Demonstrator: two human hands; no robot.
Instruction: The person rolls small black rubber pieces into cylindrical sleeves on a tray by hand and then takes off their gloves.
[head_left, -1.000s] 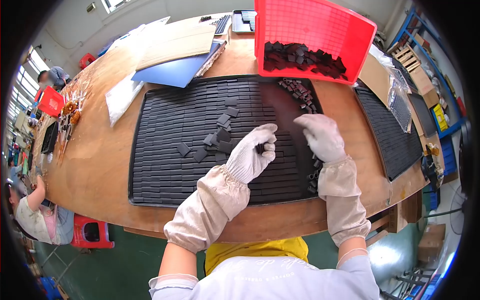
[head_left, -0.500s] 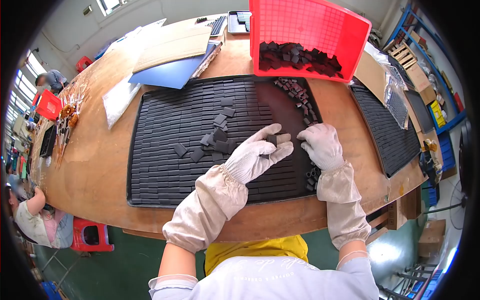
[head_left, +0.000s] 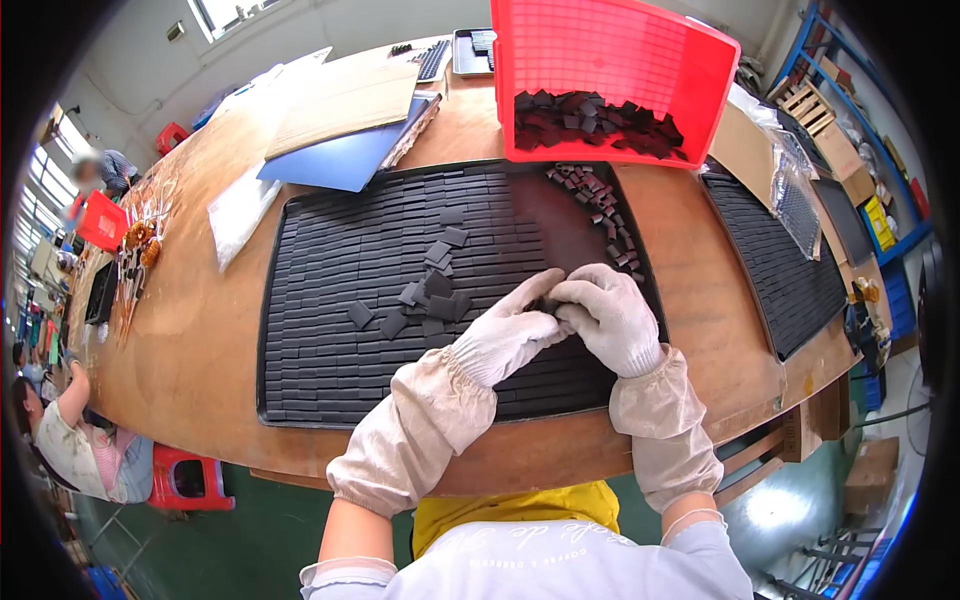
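Both my hands wear white gloves and meet above the right half of a large black tray (head_left: 264, 340). My left hand (head_left: 508, 338) is closed on a small black tile (head_left: 543, 304), mostly covered by the fingers. Against that tile, my right hand (head_left: 612, 318) has its fingertips pinched together; whatever they hold is hidden. Rows of flat black tiles (head_left: 340, 260) fill most of the tray, with several loose tiles (head_left: 438, 284) lying on top. Small black curved pieces (head_left: 603, 205) line the tray's right side.
A tilted red crate (head_left: 620, 60) with black tiles (head_left: 590, 122) inside stands behind the tray. Another filled tray (head_left: 775, 270) lies to the right. Cardboard (head_left: 345, 100) and a blue sheet (head_left: 335, 165) lie back left. A person (head_left: 85, 430) sits at the left edge.
My right hand has moved left from the small curved pieces to meet my left hand. My left fingers, spread around the tile before, are now drawn together.
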